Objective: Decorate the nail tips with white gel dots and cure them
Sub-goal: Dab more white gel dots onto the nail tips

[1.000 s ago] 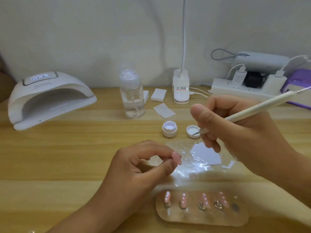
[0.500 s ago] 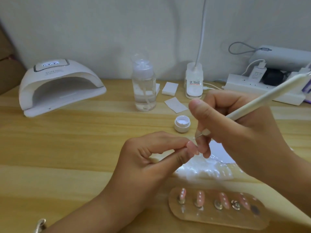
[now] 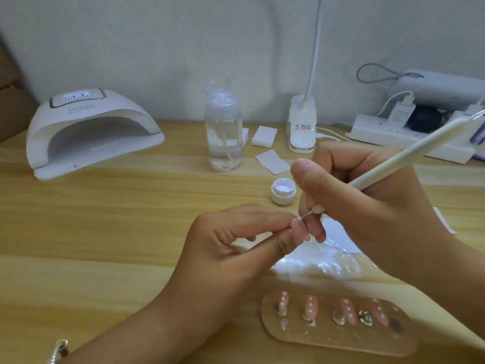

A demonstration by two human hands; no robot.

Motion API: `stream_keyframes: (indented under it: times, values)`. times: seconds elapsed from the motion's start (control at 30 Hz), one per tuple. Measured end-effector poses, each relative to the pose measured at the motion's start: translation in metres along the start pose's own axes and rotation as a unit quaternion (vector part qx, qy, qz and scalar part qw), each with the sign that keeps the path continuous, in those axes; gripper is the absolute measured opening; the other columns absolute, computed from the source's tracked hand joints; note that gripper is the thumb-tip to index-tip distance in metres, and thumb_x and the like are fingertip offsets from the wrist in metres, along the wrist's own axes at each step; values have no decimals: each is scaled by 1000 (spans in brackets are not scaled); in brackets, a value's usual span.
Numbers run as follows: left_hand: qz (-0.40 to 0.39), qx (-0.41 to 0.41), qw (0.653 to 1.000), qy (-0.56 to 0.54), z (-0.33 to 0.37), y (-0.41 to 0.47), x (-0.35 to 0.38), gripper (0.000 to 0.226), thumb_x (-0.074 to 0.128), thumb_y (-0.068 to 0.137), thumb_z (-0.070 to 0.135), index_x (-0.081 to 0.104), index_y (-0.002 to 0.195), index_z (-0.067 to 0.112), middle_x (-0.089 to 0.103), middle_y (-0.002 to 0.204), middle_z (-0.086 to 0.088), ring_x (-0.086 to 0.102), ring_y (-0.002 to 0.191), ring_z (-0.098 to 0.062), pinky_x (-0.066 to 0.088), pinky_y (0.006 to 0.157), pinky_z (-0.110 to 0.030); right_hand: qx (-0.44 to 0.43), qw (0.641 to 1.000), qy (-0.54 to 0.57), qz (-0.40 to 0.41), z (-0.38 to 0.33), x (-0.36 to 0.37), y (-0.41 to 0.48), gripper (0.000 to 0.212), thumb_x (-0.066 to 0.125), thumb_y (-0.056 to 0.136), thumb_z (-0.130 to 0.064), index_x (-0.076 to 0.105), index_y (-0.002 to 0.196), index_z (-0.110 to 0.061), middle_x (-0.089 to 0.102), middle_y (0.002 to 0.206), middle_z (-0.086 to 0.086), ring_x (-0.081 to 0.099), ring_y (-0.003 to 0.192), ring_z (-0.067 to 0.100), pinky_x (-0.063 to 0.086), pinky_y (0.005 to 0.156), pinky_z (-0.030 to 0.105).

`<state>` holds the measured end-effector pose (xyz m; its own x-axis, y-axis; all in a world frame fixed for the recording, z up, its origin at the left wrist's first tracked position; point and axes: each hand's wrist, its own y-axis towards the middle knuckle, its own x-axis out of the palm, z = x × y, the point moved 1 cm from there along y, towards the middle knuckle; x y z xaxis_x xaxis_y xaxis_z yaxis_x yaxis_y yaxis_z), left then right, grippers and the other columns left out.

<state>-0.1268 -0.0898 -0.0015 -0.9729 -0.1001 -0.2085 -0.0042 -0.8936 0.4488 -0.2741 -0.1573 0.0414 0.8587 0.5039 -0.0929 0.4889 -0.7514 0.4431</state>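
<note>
My left hand (image 3: 231,248) pinches a pink nail tip (image 3: 299,228) between thumb and forefinger at the table's middle. My right hand (image 3: 367,206) grips a white dotting pen (image 3: 409,151); its thin metal point touches the top of the held tip. Behind the hands stands a small open jar of white gel (image 3: 283,191). Near the front edge a clear holder (image 3: 338,321) carries several pink nail tips with white dots, and one stand at its right end is bare. The white curing lamp (image 3: 91,132) sits at the back left with its display lit.
A clear pump bottle (image 3: 224,130) stands behind the jar, with white pads (image 3: 265,136) and a wipe (image 3: 273,161) beside it. A clip lamp base (image 3: 301,127), a power strip (image 3: 409,137) with chargers and a crumpled clear plastic sheet (image 3: 315,264) are also on the wooden table.
My right hand brought the pen down from the jar's lid to the nail tip in my left hand. The view shifted, so the lid is now hidden behind my right hand.
</note>
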Motion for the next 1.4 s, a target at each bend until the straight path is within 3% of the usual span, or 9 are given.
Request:
stream_keyframes:
  times: [0.3,0.5,1.13,1.27,1.4]
  values:
    - [1,5,1000,5,-1,0,0,9,71,88,24,80,90,24,77,91,2,67,83,-18,46,74,-42,-5,1000,-9,-3,0,1,-1,36,62,89,-23,51,58,-8,54,46,1,52,38,13,42,45,17]
    - [5,5,1000,12,-1,0,0,9,71,88,24,79,90,24,77,90,3,66,81,-16,45,72,-40,2,1000,-6,-1,0,1,-1,36,63,88,-23,54,57,-8,54,46,3,53,38,17,45,44,24]
    - [2,1,1000,23,0,0,0,10,71,87,24,81,88,20,77,89,5,68,83,-15,46,72,-32,-12,1000,-3,-7,0,-2,0,35,63,89,-22,54,58,-9,54,47,4,53,39,13,42,44,17]
    - [20,-2,1000,21,-1,-2,0,10,74,83,31,80,87,24,76,85,9,65,78,-5,47,70,-26,-36,999,-10,30,-6,-10,5,39,68,92,-24,55,57,-14,50,46,2,45,39,17,38,42,21]
    - [23,-6,999,27,-1,-2,0,11,72,83,33,79,91,30,76,86,13,63,76,-1,46,69,-21,-59,996,22,69,-14,-25,17,34,66,89,-29,55,58,-19,46,49,-8,35,39,11,31,43,22]
